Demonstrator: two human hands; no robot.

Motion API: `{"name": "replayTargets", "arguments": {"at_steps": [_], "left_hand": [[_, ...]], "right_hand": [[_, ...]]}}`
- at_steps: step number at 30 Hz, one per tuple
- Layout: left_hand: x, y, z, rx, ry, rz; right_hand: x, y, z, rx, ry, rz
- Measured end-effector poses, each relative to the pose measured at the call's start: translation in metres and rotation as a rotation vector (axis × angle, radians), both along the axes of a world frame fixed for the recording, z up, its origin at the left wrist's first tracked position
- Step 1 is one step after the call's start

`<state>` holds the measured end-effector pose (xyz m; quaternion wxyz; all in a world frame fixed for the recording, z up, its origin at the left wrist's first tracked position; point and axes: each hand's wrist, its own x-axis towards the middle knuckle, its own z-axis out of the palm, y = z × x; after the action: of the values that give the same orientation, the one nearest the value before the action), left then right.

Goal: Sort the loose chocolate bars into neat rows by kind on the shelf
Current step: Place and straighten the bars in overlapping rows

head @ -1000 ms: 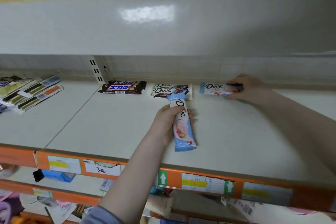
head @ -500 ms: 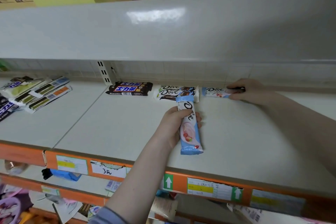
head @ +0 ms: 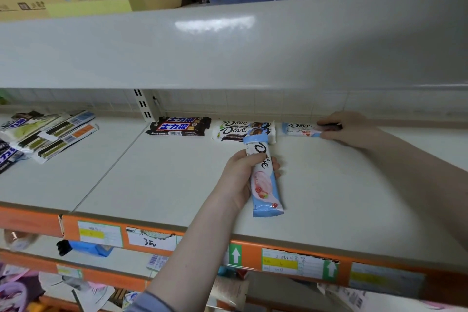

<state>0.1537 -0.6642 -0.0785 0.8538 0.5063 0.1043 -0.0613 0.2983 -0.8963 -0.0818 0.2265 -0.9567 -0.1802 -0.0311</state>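
My left hand grips a light-blue Dove bar, held lengthwise just above the white shelf. At the back of the shelf my right hand rests on the right end of another light-blue Dove bar lying against the back wall. To its left lie two stacked white-and-brown Dove bars, then two stacked black Snickers-type bars.
A loose heap of mixed bars lies on the shelf's left section. The upper shelf overhangs low above the back row. An orange price rail runs along the front edge. Lower shelves hold clutter.
The camera has shifted slightly, so the scene sits a little further right in view. Both hands and their bars have hardly moved on the shelf.
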Motion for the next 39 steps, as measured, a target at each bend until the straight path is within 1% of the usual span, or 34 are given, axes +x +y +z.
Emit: {"name": "replayTargets", "arguments": {"at_steps": [3, 5, 7, 9, 11, 14, 16, 18, 19, 20, 22, 23, 24, 26, 30, 33, 35, 36, 37, 39], "left_hand": [[0.0, -0.001, -0.001, -0.075, 0.012, 0.04], [0.0, -0.003, -0.001, -0.136, 0.014, 0.073], [0.002, -0.005, -0.001, -0.189, 0.0, 0.12], [0.004, -0.009, 0.0, -0.265, 0.0, 0.193], [0.004, -0.014, 0.004, -0.363, 0.003, 0.243], [0.006, -0.022, 0.005, -0.469, 0.012, 0.24], [0.006, -0.028, 0.007, -0.509, 0.026, 0.211], [0.006, -0.034, 0.007, -0.497, 0.007, 0.18], [0.004, -0.035, 0.006, -0.444, -0.008, 0.17], [0.003, -0.035, 0.006, -0.321, -0.03, 0.162], [0.0, -0.029, 0.006, 0.066, -0.094, 0.122], [-0.001, -0.026, 0.006, 0.219, -0.111, 0.096], [-0.002, -0.024, 0.008, 0.291, -0.107, 0.069], [-0.005, -0.024, 0.011, 0.274, -0.067, 0.024], [-0.005, -0.032, 0.011, 0.191, -0.015, -0.023], [-0.006, -0.036, 0.008, 0.169, -0.007, -0.043], [-0.005, -0.037, 0.005, 0.169, -0.009, -0.03], [-0.005, -0.038, 0.004, 0.236, -0.031, -0.008], [-0.003, -0.038, 0.001, 0.402, -0.071, 0.031], [-0.003, -0.035, -0.002, 0.888, -0.206, 0.119]], "right_hand": [[-0.005, 0.0, 0.002, 0.008, -0.033, -0.011], [-0.01, 0.002, 0.005, 0.067, -0.06, -0.074], [-0.024, 0.008, 0.011, 0.202, -0.064, -0.143], [-0.046, 0.018, 0.015, 0.36, -0.034, -0.141], [-0.074, 0.029, 0.014, 0.461, 0.053, -0.075], [-0.106, 0.039, 0.009, 0.545, 0.226, 0.011], [-0.115, 0.041, 0.007, 0.626, 0.328, 0.03], [-0.118, 0.038, 0.006, 0.713, 0.393, 0.029], [-0.119, 0.035, 0.007, 0.732, 0.404, 0.029], [-0.119, 0.03, 0.007, 0.735, 0.4, 0.028], [-0.12, 0.019, 0.009, 0.726, 0.352, 0.01], [-0.12, 0.014, 0.009, 0.724, 0.311, -0.009], [-0.12, 0.009, 0.009, 0.712, 0.261, -0.029], [-0.121, 0.004, 0.008, 0.603, 0.153, -0.049], [-0.127, 0.004, 0.008, 0.198, -0.009, 0.068], [-0.128, 0.002, 0.009, -0.011, -0.264, 0.205], [-0.126, 0.001, 0.009, -0.091, -0.397, 0.253], [-0.123, -0.001, 0.009, -0.121, -0.45, 0.265], [-0.118, -0.002, 0.01, -0.146, -0.498, 0.276], [-0.107, -0.006, 0.011, -0.183, -0.568, 0.293]]}}
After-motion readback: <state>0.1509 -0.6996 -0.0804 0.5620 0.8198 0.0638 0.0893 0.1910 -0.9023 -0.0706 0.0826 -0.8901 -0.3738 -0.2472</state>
